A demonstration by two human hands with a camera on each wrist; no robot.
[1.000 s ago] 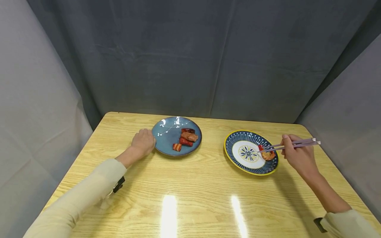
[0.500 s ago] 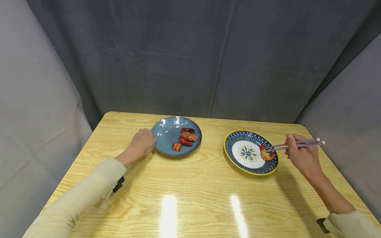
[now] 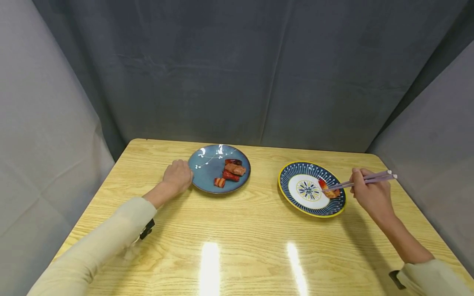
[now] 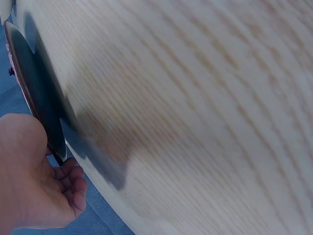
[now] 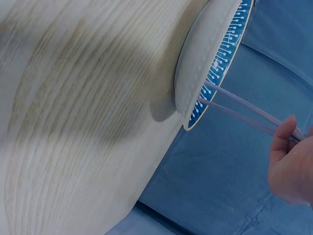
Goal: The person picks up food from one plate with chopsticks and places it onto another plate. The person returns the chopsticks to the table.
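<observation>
My left hand grips the left rim of a blue plate with white blossom markings; in the left wrist view the thumb lies over the rim and curled fingers are below. Food pieces lie on that plate's right half: a red sausage-like roll, a brown meat piece, a dark red piece and a small striped one. On the right, my right hand holds purple chopsticks. Their tips reach over an orange shrimp-like piece and a red piece on a yellow-rimmed patterned plate.
Both plates stand on a wooden table, with bare wood between them. A dark grey curtain hangs behind the table's back edge. Pale cloth walls flank both sides.
The right hand and chopsticks shifted slightly right, then back left. The red and shrimp-like pieces have moved a little on the patterned plate. The left hand and blue plate have stayed put.
</observation>
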